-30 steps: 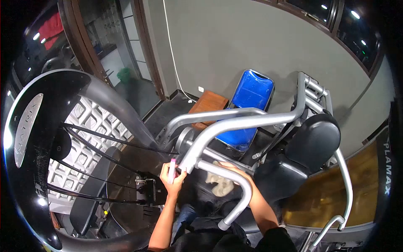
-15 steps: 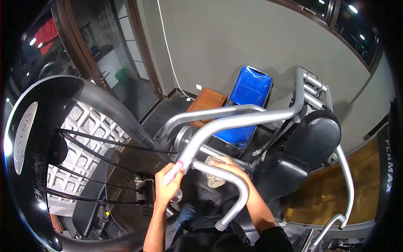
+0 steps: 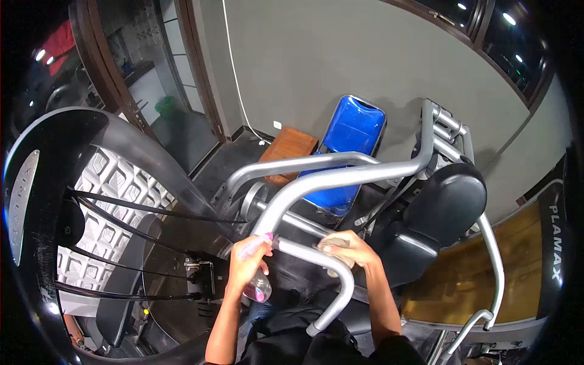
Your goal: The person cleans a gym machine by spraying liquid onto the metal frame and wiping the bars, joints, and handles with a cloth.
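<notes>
My left hand (image 3: 244,267) is closed round the neck of a clear spray bottle (image 3: 261,288) with pink parts, its nozzle end beside the silver bar of the machine. A beige cloth (image 3: 333,260) is bunched in the closed fingers of my right hand (image 3: 358,250), right at the bend of the curved silver handle (image 3: 316,252). That handle branches off the thick silver arm (image 3: 340,177) of the gym machine and curves down toward my body, ending between my forearms.
A black padded seat and backrest (image 3: 447,201) stand to the right. Blue folding chairs (image 3: 356,125) and a brown wooden box (image 3: 291,149) are by the grey wall. At left rises the machine's dark frame (image 3: 48,158) with black cables (image 3: 152,210).
My right hand with the cloth has shifted right and is nearer the handle's bend. The spray bottle has tilted, showing more of its body. The view has turned slightly.
</notes>
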A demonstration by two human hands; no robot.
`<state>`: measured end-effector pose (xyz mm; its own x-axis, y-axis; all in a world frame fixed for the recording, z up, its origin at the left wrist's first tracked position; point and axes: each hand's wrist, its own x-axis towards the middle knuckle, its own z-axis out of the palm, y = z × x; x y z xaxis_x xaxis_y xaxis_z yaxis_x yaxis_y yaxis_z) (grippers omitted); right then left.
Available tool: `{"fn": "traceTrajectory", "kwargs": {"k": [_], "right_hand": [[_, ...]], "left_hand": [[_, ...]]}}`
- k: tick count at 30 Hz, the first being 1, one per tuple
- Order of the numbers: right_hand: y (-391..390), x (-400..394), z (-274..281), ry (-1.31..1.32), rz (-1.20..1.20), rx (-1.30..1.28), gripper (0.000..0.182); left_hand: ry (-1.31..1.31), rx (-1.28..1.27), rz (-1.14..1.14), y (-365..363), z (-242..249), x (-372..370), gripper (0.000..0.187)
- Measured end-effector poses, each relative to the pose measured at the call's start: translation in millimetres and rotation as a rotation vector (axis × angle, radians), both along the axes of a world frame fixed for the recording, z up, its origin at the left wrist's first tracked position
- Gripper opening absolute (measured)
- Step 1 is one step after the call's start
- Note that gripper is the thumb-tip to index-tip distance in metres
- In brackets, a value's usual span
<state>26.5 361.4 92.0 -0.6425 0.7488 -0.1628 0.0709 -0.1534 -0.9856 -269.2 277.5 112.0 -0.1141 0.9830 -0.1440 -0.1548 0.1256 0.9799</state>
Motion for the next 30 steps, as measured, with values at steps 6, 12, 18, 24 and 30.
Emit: {"fn": "traceTrajectory", "kwargs": {"k": [6,12,18,24,30], "right_hand": [[38.9,-66.1,49.8,-0.323,0.317,0.649,0.027],[3.2,-73.5,80.1,-0.544,0.268,0.882,0.022],[-39.2,-21.6,106.8,-0.581,0.231,0.991,0.021],[-54.7,-34.9,117.4,-0.716,0.211,1.008,0.018],[-42.8,-103.8,82.7,-0.806,0.208,1.307,0.011]], "left_hand": [[0.016,-0.049,0.044,2.2,4.7,1.1,0.016],[-0.027,-0.042,-0.018,3.6,0.7,-9.5,0.020],[-0.029,-0.063,-0.044,4.1,-0.1,-13.2,0.021],[-0.035,-0.040,-0.045,3.4,5.2,-10.6,0.021],[-0.023,-0.039,-0.075,1.6,3.0,-11.9,0.020]]}}
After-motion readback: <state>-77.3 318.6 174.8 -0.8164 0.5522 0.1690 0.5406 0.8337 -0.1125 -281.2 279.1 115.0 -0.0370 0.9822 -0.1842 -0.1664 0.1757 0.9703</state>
